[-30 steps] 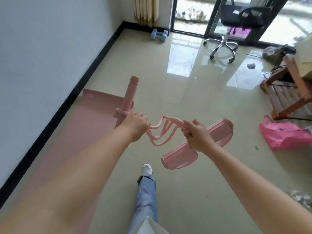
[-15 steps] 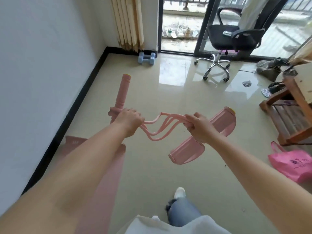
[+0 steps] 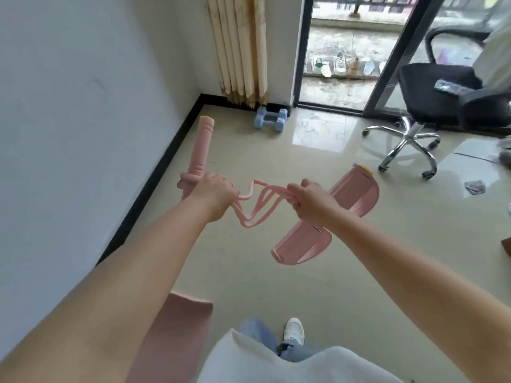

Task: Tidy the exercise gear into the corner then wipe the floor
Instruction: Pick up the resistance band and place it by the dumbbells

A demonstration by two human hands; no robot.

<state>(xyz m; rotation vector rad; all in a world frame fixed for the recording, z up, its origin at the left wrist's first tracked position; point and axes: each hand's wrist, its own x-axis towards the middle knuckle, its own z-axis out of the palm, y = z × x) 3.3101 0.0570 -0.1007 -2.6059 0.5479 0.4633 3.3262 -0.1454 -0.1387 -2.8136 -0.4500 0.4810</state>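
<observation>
While both hands (image 3: 214,193) (image 3: 312,201) stay clenched on the pedal puller (image 3: 326,217), dumbbells (image 3: 270,120) loom nearer.

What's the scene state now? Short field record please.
held item: pink pedal resistance puller, off the floor
left hand: closed on the foam handle bar
right hand: closed on the pedal end
bands: slack between the hands
corner: blue dumbbells by the curtain
mat: pink, on the floor near the left wall
nearby: black office chair
</observation>
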